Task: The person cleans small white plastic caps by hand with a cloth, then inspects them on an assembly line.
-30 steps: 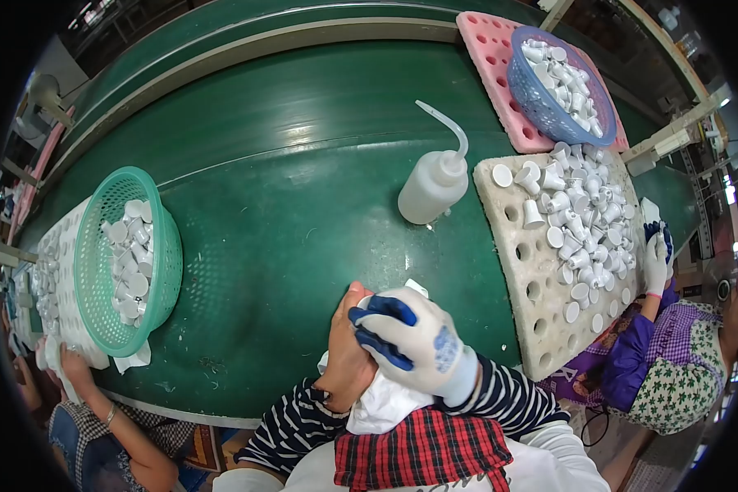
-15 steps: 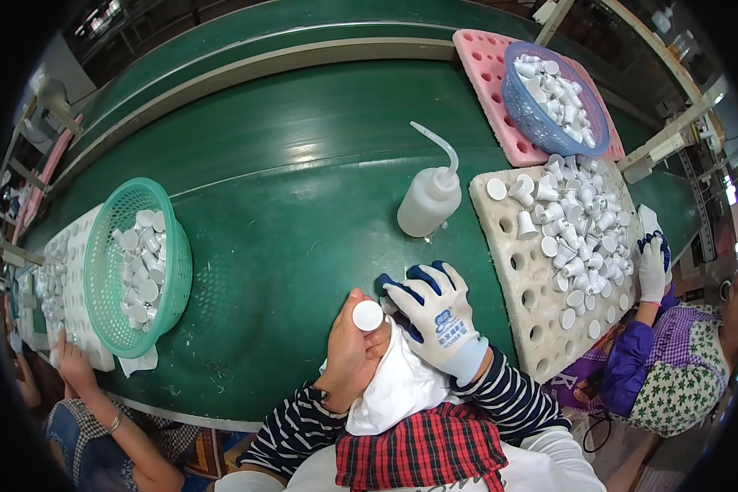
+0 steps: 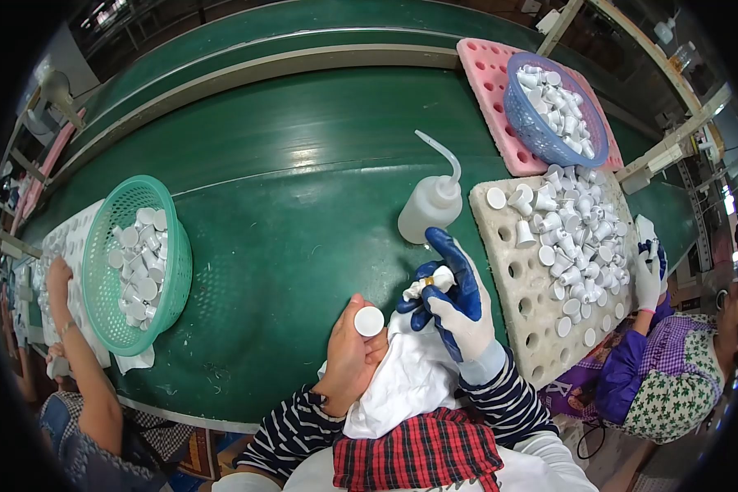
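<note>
A round white cap-like piece (image 3: 369, 321) is held in my bare left hand (image 3: 348, 348), with its flat face upward. My right hand (image 3: 459, 299), in a white and blue glove, has its fingers closed round a small bunched white cloth (image 3: 431, 283) with a yellowish spot. Below and between the hands a larger white cloth (image 3: 406, 373) lies over my lap, touching my left hand's fingers. The translucent squeeze bottle (image 3: 429, 209) stands upright just beyond my right hand.
A green basket (image 3: 180, 262) of white pieces stands left. Right are a holed foam board (image 3: 517, 324) heaped with pieces and a blue basket (image 3: 526, 135) on pink foam (image 3: 485, 82). Co-workers' arms (image 3: 98, 394) and a gloved hand (image 3: 649, 283) show at both sides.
My right hand has lifted, moved away from my left hand and turned, and the small cloth now shows in its fingers. The co-worker's arm at the left has reached farther forward.
</note>
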A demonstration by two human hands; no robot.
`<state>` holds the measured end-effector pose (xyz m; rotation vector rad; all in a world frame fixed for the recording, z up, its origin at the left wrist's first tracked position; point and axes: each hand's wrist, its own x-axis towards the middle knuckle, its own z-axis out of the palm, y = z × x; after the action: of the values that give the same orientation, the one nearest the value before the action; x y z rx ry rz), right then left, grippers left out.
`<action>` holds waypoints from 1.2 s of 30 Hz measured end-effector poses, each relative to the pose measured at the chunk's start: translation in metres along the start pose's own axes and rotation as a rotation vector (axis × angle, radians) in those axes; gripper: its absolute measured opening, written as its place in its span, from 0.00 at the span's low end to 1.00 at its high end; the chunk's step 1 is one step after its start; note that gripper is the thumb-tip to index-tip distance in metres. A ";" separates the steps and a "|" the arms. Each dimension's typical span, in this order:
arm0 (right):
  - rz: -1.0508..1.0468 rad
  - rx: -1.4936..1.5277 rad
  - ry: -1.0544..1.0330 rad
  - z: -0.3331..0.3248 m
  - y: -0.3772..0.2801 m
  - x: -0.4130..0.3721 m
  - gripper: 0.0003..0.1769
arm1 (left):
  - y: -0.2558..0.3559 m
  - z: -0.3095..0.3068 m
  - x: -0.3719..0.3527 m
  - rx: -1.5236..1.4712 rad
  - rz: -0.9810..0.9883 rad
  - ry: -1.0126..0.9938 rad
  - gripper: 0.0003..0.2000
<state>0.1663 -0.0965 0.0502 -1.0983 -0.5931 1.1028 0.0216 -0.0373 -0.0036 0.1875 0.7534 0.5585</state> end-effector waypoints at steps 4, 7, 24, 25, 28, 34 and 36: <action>-0.237 -0.263 -0.064 -0.003 0.018 -0.002 0.26 | 0.000 0.000 0.000 -0.017 0.000 -0.022 0.13; -0.510 -0.798 -0.083 0.002 0.022 -0.008 0.21 | 0.002 0.004 -0.002 0.009 -0.029 0.044 0.13; -0.640 -1.161 -0.157 0.011 0.022 -0.004 0.11 | 0.011 -0.018 0.001 0.021 -0.153 -0.248 0.11; -0.645 -1.169 -0.189 0.015 0.018 -0.009 0.11 | 0.006 -0.009 0.000 0.066 -0.056 -0.087 0.11; -0.668 -1.143 -0.196 0.016 0.029 -0.009 0.16 | -0.013 0.016 0.006 0.122 0.088 0.241 0.12; -0.650 -1.121 -0.106 0.006 0.028 -0.003 0.13 | 0.004 0.009 -0.001 0.111 -0.090 0.078 0.11; -0.665 -1.124 -0.084 0.008 0.028 -0.006 0.14 | 0.005 0.009 -0.002 0.107 -0.117 0.085 0.11</action>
<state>0.1464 -0.0979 0.0284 -1.5994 -1.6101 0.1547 0.0245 -0.0344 0.0059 0.2180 0.8722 0.4177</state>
